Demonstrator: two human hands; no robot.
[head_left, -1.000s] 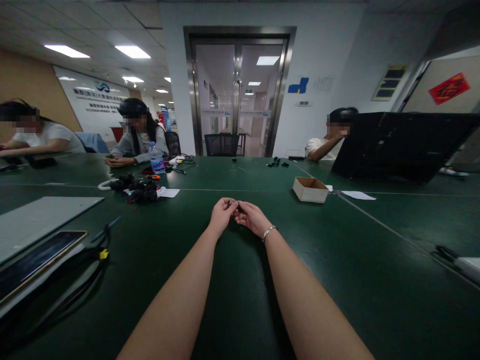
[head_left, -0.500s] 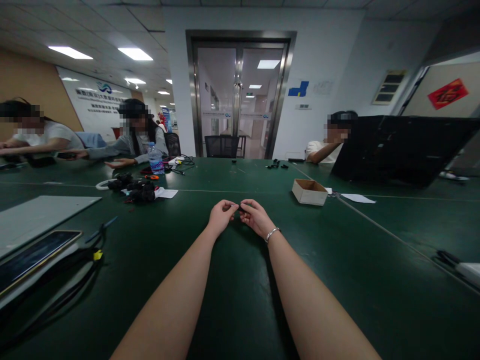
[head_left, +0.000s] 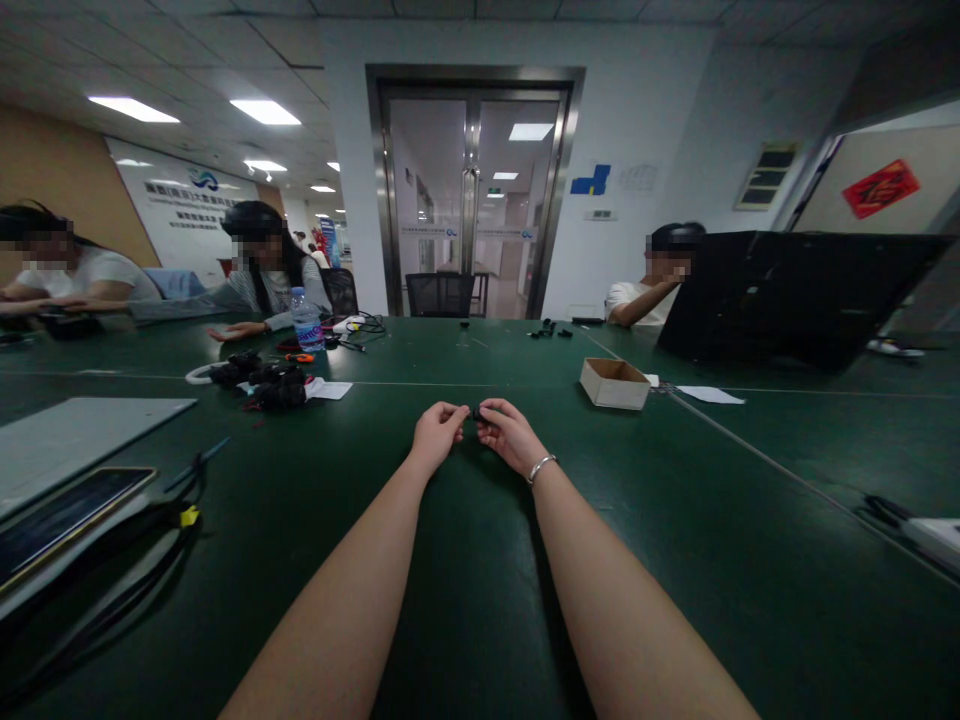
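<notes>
A small black part (head_left: 475, 412) is pinched between the fingertips of the left hand (head_left: 435, 433) and the right hand (head_left: 506, 437), just above the green table (head_left: 465, 600). The part is dark and tiny; its shape cannot be told. Both hands are curled, fingertips meeting at the part. A silver bracelet (head_left: 541, 466) is worn on the right wrist. An open cardboard box (head_left: 614, 383) sits to the right, well apart. A heap of black parts (head_left: 266, 382) lies to the left. A phone (head_left: 64, 515) rests near the left edge.
</notes>
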